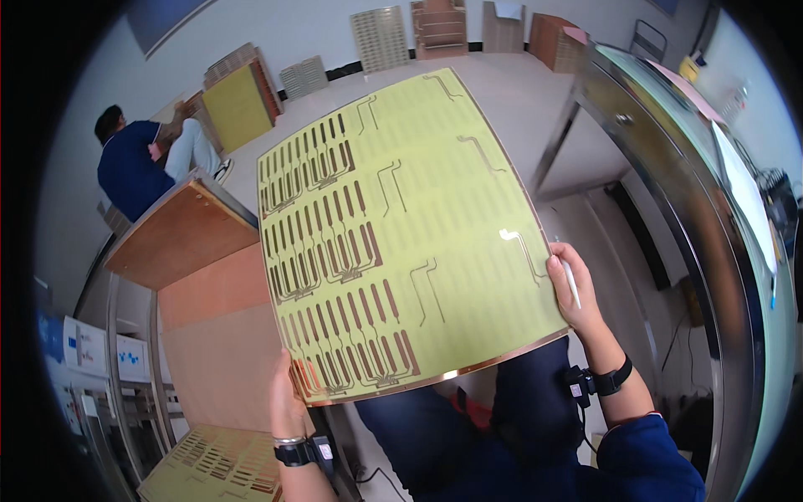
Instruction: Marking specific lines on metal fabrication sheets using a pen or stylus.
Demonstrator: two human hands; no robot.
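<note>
A large yellow-green circuit board panel with copper edges and dark copper tracks is held up, tilted, above my lap. My left hand grips its near left edge, the fingers partly hidden behind it. At the right edge, my right hand pinches the panel with the thumb on the front face. A slim white pen is also held in the right hand, its tip pointing down. Below and beside the left hand lies a similar patterned panel.
On my left stands a brown wooden chair or board-backed stand with metal legs. A metal-framed table with a glass-like top runs along my right. Stacks of panels lean at the far wall. Another person sits at the far left.
</note>
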